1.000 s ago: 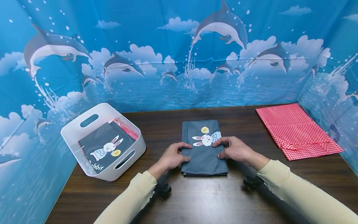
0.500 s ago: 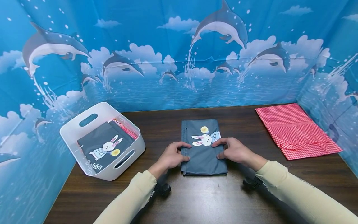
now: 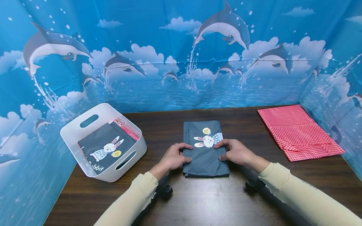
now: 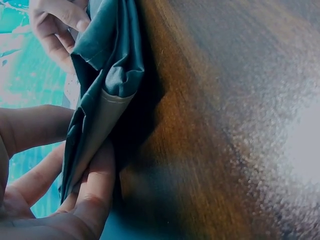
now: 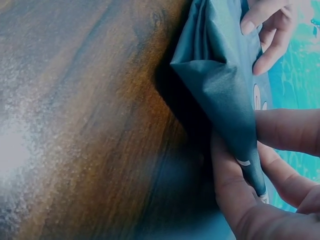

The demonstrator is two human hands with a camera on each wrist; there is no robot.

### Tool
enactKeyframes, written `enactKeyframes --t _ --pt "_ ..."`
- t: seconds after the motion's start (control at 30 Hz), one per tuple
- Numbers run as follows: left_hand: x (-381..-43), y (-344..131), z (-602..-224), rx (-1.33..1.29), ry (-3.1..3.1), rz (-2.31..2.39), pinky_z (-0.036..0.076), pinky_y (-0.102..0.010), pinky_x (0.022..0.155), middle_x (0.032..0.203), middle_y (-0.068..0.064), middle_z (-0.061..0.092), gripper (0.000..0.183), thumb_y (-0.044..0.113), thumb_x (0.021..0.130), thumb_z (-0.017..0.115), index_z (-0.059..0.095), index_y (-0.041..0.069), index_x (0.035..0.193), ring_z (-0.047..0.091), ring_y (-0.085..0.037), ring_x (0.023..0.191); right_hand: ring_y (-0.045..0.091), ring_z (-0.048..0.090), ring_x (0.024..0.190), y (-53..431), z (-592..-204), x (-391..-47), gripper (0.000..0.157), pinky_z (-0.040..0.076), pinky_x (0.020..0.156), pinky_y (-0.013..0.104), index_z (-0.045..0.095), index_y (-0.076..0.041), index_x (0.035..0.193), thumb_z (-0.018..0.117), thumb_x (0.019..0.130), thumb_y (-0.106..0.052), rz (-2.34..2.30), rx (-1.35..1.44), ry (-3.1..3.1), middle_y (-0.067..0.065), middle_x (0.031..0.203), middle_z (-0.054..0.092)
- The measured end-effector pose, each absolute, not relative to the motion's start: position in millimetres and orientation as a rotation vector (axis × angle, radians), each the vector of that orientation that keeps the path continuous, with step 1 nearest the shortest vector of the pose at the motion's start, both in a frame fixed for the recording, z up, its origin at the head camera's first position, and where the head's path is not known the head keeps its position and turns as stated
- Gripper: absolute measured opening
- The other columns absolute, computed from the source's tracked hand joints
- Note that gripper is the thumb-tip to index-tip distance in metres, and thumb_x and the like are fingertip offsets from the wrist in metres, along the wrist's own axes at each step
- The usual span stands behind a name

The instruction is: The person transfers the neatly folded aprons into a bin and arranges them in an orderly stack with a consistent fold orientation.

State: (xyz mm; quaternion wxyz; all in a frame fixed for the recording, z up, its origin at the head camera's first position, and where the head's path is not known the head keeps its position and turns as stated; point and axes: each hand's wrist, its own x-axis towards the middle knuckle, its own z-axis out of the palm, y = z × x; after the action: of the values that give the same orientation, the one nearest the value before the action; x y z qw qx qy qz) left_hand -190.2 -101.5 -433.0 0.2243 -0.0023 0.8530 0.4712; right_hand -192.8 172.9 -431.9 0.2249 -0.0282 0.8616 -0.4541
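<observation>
A folded dark grey cloth [image 3: 205, 163] with a printed white rabbit and yellow flower lies at the middle of the table. Its fabric looks smooth and slightly shiny. My left hand [image 3: 173, 157] grips the left edge, thumb on top. In the left wrist view, fingers [image 4: 95, 185] of that hand reach under the folded layers. On the opposite edge, my right hand [image 3: 237, 152] pinches the cloth beside the rabbit. The right wrist view has the layers [image 5: 232, 105] bulging at the near end, with fingers [image 5: 230, 175] tucked beneath them.
At the left stands a white plastic basket [image 3: 142, 142] with handle holes. Inside lie a similar grey rabbit-print cloth [image 3: 99, 138] and a red-patterned one [image 3: 128, 130]. A red-and-white checked cloth [image 3: 299, 131] is spread at the right. A dolphin-print curtain [image 3: 181, 94] borders the table's back and sides.
Both hands keep their hold on the grey cloth's two edges. The right hand and cloth appear only very slightly shifted; otherwise the scene is the same.
</observation>
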Motion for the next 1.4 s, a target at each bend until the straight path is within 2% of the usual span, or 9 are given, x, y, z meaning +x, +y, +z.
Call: enactKeyframes --t 0.07,0.27,0.4,0.53,0.7,0.83,0.97,1.2,1.4 --pt "-191 -102 -433 -0.018 2.345 1.305 0.039 -0.027 0.053 0.116 -0.017 0.054 0.039 0.007 0.095 0.080 0.075 0.020 0.131 0.047 -0.014 0.053 0.028 0.051 0.106 173 -432 -192 0.042 0.044 0.080 0.034 0.075 -0.010 0.128 0.080 0.087 0.000 -1.248 -0.081 2.384 0.014 0.136 0.065" --pt "-192 -101 -432 -0.052 2.326 1.355 0.037 -0.028 0.054 0.142 -0.017 0.052 0.039 0.003 0.093 0.080 0.078 0.018 0.129 0.044 -0.015 0.055 0.032 0.052 0.115 174 -428 -191 0.042 0.048 0.093 0.043 0.075 -0.011 0.130 0.080 0.089 -0.002 -1.209 -0.104 2.413 0.017 0.144 0.062" --pt "-192 -102 -429 -0.067 2.315 1.382 0.036 -0.029 0.056 0.114 -0.013 0.060 0.040 0.002 0.092 0.081 0.078 0.017 0.129 0.041 -0.015 0.056 0.035 0.053 0.127 174 -425 -192 0.040 0.049 0.107 0.054 0.076 -0.011 0.131 0.080 0.092 -0.003 -1.193 -0.107 2.420 0.020 0.153 0.058" --pt "-194 -103 -422 -0.056 2.326 1.390 0.038 -0.031 0.063 0.093 -0.006 0.056 0.039 0.004 0.091 0.082 0.078 0.016 0.129 0.043 -0.016 0.062 0.032 0.054 0.122 175 -420 -194 0.041 0.051 0.101 0.048 0.075 -0.011 0.133 0.080 0.092 -0.004 -1.219 -0.121 2.424 0.019 0.152 0.058" --pt "-201 -105 -406 -0.050 2.363 1.387 0.042 -0.033 0.072 0.100 -0.006 0.060 0.040 0.006 0.091 0.082 0.078 0.018 0.129 0.049 -0.018 0.074 0.033 0.055 0.123 176 -409 -198 0.044 0.050 0.096 0.044 0.073 -0.010 0.137 0.080 0.093 -0.007 -1.276 -0.144 2.435 0.018 0.153 0.056" --pt "-207 -107 -387 -0.054 2.382 1.391 0.045 -0.034 0.078 0.108 -0.007 0.062 0.042 0.007 0.092 0.082 0.078 0.020 0.131 0.053 -0.019 0.083 0.040 0.050 0.144 178 -393 -202 0.045 0.048 0.113 0.057 0.071 -0.012 0.140 0.078 0.096 -0.010 -1.328 -0.144 2.434 0.019 0.163 0.049" --pt "-212 -108 -362 -0.036 2.405 1.387 0.048 -0.036 0.083 0.111 -0.006 0.059 0.043 0.009 0.094 0.081 0.077 0.022 0.134 0.053 -0.020 0.088 0.043 0.043 0.153 180 -372 -205 0.046 0.045 0.119 0.061 0.068 -0.013 0.144 0.076 0.098 -0.011 -1.357 -0.160 2.441 0.018 0.167 0.044" --pt "-217 -108 -324 0.001 2.419 1.394 0.055 -0.045 0.106 0.150 -0.008 0.055 0.044 0.010 0.096 0.080 0.074 0.021 0.138 0.061 -0.028 0.120 0.041 0.042 0.156 182 -341 -210 0.047 0.048 0.119 0.059 0.068 -0.014 0.145 0.077 0.099 -0.012 -1.389 -0.198 2.482 0.015 0.168 0.043" --pt "-218 -108 -314 0.005 2.461 1.359 0.050 -0.041 0.098 0.139 -0.009 0.054 0.043 0.011 0.096 0.081 0.075 0.022 0.136 0.053 -0.027 0.119 0.042 0.043 0.155 182 -332 -210 0.047 0.048 0.118 0.060 0.067 -0.014 0.145 0.076 0.099 -0.012 -1.394 -0.220 2.481 0.016 0.168 0.044"
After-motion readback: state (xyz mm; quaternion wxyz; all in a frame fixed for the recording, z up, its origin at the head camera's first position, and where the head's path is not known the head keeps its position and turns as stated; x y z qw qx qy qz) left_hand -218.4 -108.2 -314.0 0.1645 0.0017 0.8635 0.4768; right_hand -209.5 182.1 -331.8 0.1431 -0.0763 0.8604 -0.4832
